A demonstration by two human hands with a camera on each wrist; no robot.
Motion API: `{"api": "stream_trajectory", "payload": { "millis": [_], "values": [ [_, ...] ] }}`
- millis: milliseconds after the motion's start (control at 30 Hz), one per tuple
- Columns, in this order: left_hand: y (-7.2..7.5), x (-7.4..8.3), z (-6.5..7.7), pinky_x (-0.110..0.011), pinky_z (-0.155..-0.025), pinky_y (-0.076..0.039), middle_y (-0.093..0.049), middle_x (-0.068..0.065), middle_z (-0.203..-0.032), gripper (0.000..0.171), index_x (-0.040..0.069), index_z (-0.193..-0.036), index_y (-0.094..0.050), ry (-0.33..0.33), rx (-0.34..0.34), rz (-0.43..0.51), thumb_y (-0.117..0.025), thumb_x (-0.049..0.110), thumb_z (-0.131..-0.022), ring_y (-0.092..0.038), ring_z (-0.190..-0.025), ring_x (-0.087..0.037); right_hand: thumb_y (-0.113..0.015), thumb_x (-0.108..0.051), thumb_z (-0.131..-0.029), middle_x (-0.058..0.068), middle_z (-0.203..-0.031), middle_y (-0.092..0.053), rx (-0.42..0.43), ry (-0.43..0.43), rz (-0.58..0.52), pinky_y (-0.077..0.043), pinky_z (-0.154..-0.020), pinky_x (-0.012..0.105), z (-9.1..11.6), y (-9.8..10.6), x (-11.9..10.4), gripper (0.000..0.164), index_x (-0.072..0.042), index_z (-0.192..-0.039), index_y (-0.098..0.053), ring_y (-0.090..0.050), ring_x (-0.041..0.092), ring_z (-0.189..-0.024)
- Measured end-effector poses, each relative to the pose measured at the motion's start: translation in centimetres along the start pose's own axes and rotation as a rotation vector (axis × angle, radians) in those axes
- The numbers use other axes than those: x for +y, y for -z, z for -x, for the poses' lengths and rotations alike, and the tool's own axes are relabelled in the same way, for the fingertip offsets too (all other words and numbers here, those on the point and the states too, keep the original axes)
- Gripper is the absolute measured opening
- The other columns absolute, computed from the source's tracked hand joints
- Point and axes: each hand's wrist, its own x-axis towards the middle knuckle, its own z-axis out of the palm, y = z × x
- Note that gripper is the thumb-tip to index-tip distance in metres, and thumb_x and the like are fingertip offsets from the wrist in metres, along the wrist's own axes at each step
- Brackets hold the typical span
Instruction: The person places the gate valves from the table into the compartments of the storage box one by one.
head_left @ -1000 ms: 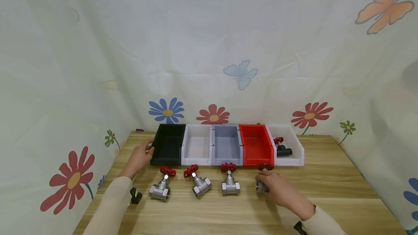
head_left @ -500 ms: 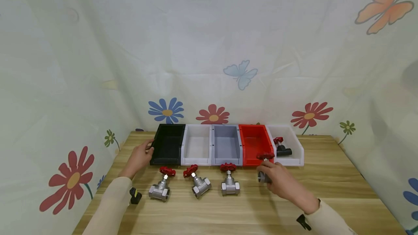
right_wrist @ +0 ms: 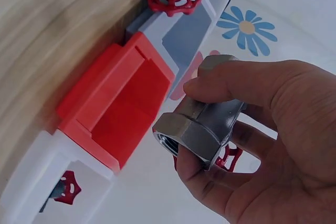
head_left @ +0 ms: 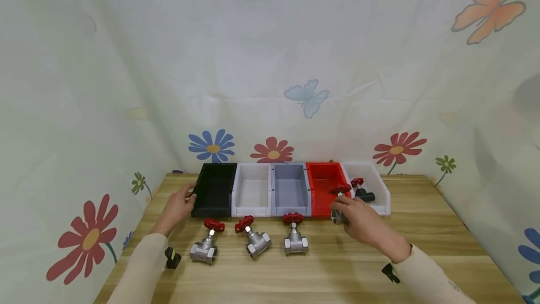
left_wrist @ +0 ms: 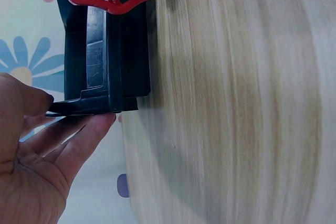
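My right hand (head_left: 362, 219) grips a metal gate valve (right_wrist: 202, 114) by its body, thumb on one side and fingers curled round the other. Its red handwheel (head_left: 340, 189) overlaps the front part of the red bin (head_left: 324, 211) in the head view. At the far left, my left hand (head_left: 176, 206) pinches the side wall of the black bin (left_wrist: 100, 100), thumb over the rim and fingertips against the outside. Three more metal valves with red handwheels, a left one (head_left: 204, 251), a middle one (head_left: 257, 244) and a right one (head_left: 296, 244), stand on the table before the bins.
Between black and red stand a white bin (head_left: 252, 211) and a grey bin (head_left: 291, 211). In the rightmost white bin (head_left: 381, 209) lies a dark valve (head_left: 364, 195) with a red handwheel. A flowered curtain hangs behind the wooden table (head_left: 270, 280).
My right hand has lifted the metal valve off the table and carried it up and forward to the red bin's front. My left hand keeps its hold on the black bin.
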Motion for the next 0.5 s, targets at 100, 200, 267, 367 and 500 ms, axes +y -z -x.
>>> {"api": "stream_trajectory", "payload": {
  "millis": [100,200,267,367,500],
  "values": [
    [-0.1,-0.1,0.1,-0.051,-0.084,-0.057,-0.058,-0.035,-0.128,0.046,-0.004,-0.144,-0.042,-0.001,0.001,-0.004,-0.050,0.011,-0.101,-0.065,-0.108,-0.045,-0.079,0.002,-0.074,0.009,-0.116,-0.067,0.007,0.010,0.007,-0.052,-0.094,0.051,-0.3,0.3,0.0,0.044,-0.010,-0.115,-0.069,-0.065,0.027,-0.101],
    [-0.1,0.0,0.1,-0.051,-0.083,-0.057,-0.059,-0.035,-0.127,0.046,-0.004,-0.144,-0.042,0.002,0.001,-0.004,-0.049,0.011,-0.101,-0.065,-0.108,-0.045,-0.081,0.000,-0.073,0.009,-0.118,-0.067,0.012,0.010,0.017,-0.051,-0.096,0.052,-0.7,0.6,0.1,0.046,-0.010,-0.116,-0.069,-0.065,0.028,-0.105],
    [-0.1,0.0,0.1,-0.051,-0.083,-0.057,-0.059,-0.035,-0.127,0.046,-0.004,-0.144,-0.042,0.006,0.003,-0.005,-0.049,0.011,-0.101,-0.065,-0.108,-0.045,-0.082,0.000,-0.073,0.010,-0.118,-0.067,0.019,0.014,0.022,-0.051,-0.097,0.052,-1.0,0.7,0.2,0.047,-0.010,-0.117,-0.069,-0.064,0.028,-0.106],
    [0.0,0.0,0.1,-0.052,-0.083,-0.057,-0.058,-0.035,-0.128,0.045,-0.004,-0.144,-0.043,0.007,0.007,-0.007,-0.049,0.011,-0.101,-0.065,-0.108,-0.045,-0.082,0.000,-0.073,0.010,-0.118,-0.066,0.033,0.028,0.032,-0.052,-0.094,0.050,-1.4,0.8,0.4,0.046,-0.010,-0.116,-0.069,-0.065,0.027,-0.103],
    [-0.1,0.1,0.1,-0.051,-0.082,-0.057,-0.059,-0.035,-0.127,0.045,-0.004,-0.144,-0.043,0.004,0.005,-0.006,-0.049,0.011,-0.101,-0.065,-0.108,-0.045,-0.079,0.002,-0.074,0.008,-0.115,-0.066,0.053,0.035,0.029,-0.056,-0.087,0.044,-2.0,0.8,0.8,0.043,-0.009,-0.114,-0.069,-0.065,0.024,-0.095]
  ]
}}
